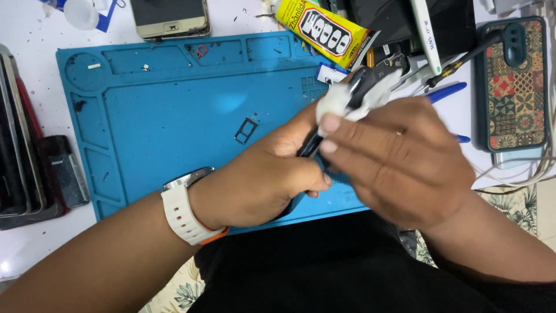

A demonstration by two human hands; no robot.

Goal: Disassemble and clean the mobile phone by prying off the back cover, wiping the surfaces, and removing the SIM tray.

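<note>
We saw two hands over the near right part of the blue mat (162,116). The left hand (260,174), with a white watch (185,208) on its wrist, was closed around the lower end of a dark phone (359,87). The right hand (399,156) pressed a white cloth (341,101) on the phone, its fingers together and curled over cloth and phone. The picture was blurred there, so we could not tell which face of the phone was up.

The long axis of the phone ran on a diagonal — the low end was in the left palm, the top end pointed up and to the right, toward the far right edge of the mat. It was held above the mat, not lying on it.

On the mat we counted one small dark tray frame (246,130), lying alone near the middle, well apart from the hands. Beyond the far edge lay one phone with a gold rim (169,18) and one yellow tube (324,29). To the right lay one phone in a patterned case (512,87), one blue pen (446,91) and one screwdriver (457,64). At the left a stack of dark phones (23,145) stood just beside the mat edge.

The left and middle of the mat were mostly open — the right edge was crowded with tools.
</note>
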